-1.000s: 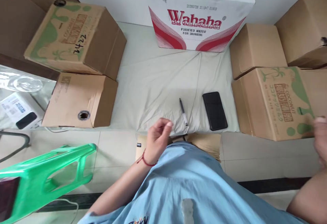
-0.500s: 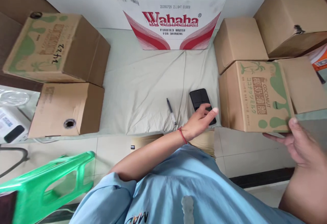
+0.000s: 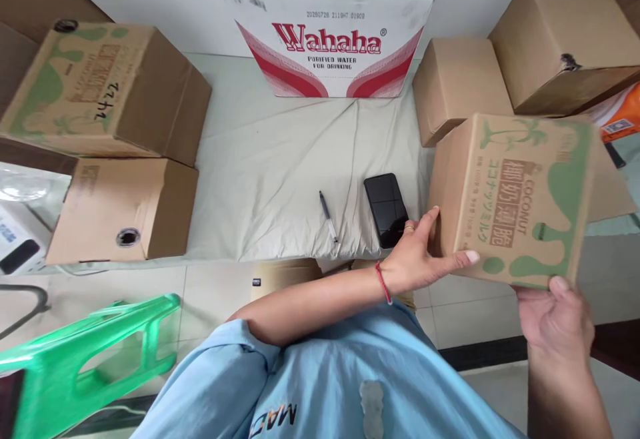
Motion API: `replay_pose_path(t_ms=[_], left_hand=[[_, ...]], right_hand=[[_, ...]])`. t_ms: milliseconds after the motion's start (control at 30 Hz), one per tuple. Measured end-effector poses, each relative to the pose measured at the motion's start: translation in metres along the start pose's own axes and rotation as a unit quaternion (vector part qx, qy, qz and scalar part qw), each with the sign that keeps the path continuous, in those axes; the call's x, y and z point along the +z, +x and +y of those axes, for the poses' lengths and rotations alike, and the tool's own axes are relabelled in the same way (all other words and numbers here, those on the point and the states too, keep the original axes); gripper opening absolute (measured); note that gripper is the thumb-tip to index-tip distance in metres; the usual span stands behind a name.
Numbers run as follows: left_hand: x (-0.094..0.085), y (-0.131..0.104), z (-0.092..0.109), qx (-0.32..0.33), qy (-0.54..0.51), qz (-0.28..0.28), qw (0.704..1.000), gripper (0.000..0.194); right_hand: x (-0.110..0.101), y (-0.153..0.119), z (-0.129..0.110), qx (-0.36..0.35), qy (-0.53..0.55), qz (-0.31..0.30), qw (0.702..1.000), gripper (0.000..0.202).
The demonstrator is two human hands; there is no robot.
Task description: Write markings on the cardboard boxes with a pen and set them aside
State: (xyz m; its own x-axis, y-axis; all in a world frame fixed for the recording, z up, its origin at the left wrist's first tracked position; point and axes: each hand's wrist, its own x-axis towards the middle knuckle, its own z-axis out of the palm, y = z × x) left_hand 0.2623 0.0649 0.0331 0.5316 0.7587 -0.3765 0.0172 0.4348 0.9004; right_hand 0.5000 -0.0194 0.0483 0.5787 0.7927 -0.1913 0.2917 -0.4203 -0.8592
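Observation:
A coconut milk cardboard box (image 3: 530, 205) with green print is raised at its near edge and tilted at the table's right side. My right hand (image 3: 557, 315) grips its near right corner, thumb on the printed face and fingers underneath. Against the box's left side lie the fingers of my left hand (image 3: 420, 252), with the thumb over the near edge; some fingertips are hidden. Just left of that hand, a black smartphone (image 3: 385, 205) rests on the cloth, and a pen (image 3: 328, 215) lies further left.
Behind the held box stand two plain cardboard boxes (image 3: 457, 85) (image 3: 570, 39). A white Wahaha water carton (image 3: 330, 32) is at the back of the cloth-covered table (image 3: 265, 159). Two stacked boxes (image 3: 165, 92) (image 3: 120, 205) occupy the left. A green stool (image 3: 60, 359) is on the floor.
My left hand has moved right from the phone to the box's left side. The box's near edge has come up and toward me, with my right hand shifting left along it.

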Motion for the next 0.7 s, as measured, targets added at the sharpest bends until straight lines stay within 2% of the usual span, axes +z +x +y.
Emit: replay_pose_path(t_ms=[67, 167, 267, 333, 367, 433, 500, 533, 600, 700], left_hand=[[0.002, -0.011, 0.002, 0.02, 0.019, 0.011, 1.0, 0.13], [-0.004, -0.028, 0.016, 0.126, -0.002, 0.01, 0.992, 0.122], [-0.025, -0.042, 0.037, 0.215, -0.023, 0.025, 0.976, 0.117], [-0.048, -0.055, 0.045, 0.229, -0.05, 0.051, 0.971, 0.118], [-0.061, -0.063, 0.046, 0.223, -0.068, 0.078, 0.969, 0.116], [-0.089, -0.084, 0.041, 0.199, -0.129, 0.17, 0.956, 0.105], [-0.115, -0.11, 0.031, 0.185, -0.204, 0.291, 0.916, 0.093], [-0.127, -0.123, 0.024, 0.191, -0.225, 0.356, 0.887, 0.089], [-0.144, -0.151, 0.011, 0.197, -0.233, 0.447, 0.841, 0.088], [-0.157, -0.186, -0.008, 0.195, -0.232, 0.52, 0.799, 0.089]], right_hand=[[0.002, -0.012, -0.003, -0.026, -0.052, 0.032, 0.998, 0.09], [0.007, -0.028, -0.011, -0.058, -0.086, 0.065, 0.992, 0.097], [0.019, -0.037, -0.016, -0.102, -0.046, 0.058, 0.992, 0.103], [0.031, -0.039, -0.017, -0.154, -0.01, 0.012, 0.988, 0.101], [0.039, -0.039, -0.018, -0.186, 0.003, -0.033, 0.982, 0.097], [0.059, -0.035, -0.02, -0.252, 0.007, -0.144, 0.957, 0.085], [0.085, -0.028, -0.023, -0.309, -0.033, -0.209, 0.927, 0.072], [0.1, -0.024, -0.024, -0.334, -0.077, -0.203, 0.917, 0.07], [0.13, -0.017, -0.023, -0.365, -0.192, -0.173, 0.895, 0.079], [0.168, -0.016, -0.016, -0.359, -0.32, -0.159, 0.862, 0.09]])
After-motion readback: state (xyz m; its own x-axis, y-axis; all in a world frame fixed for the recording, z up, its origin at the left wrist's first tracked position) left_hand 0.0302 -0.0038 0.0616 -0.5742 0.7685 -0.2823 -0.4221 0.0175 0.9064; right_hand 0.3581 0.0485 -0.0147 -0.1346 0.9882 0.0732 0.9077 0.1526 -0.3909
